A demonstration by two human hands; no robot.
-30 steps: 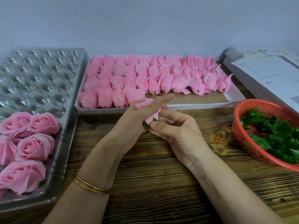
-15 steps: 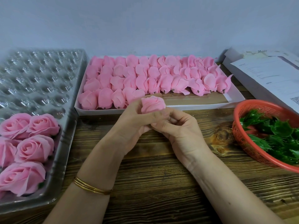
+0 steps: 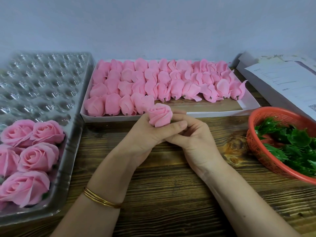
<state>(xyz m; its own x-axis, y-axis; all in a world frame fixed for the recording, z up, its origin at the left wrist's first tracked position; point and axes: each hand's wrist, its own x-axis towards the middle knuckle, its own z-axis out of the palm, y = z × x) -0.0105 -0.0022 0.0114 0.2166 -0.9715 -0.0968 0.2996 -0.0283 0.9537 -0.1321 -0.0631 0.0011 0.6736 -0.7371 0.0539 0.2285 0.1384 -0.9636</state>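
I am looking down on a dark, grained wooden surface (image 3: 171, 194). A clear plastic tray (image 3: 69, 159) is lying along its left side, carrying pink roses (image 3: 39, 154) in its near cups. A white box (image 3: 222, 114) of pink buds (image 3: 164, 79) is sitting at the back. An orange basket (image 3: 253, 146) of green leaves (image 3: 294, 142) is standing on the right, with printed papers (image 3: 282, 79) lying behind it.

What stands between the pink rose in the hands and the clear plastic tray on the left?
Nothing visible does. The left hand and right hand hold the rose above the table; only bare wood and the low rim of the plastic tray lie on the way. The white box corner lies behind that path.
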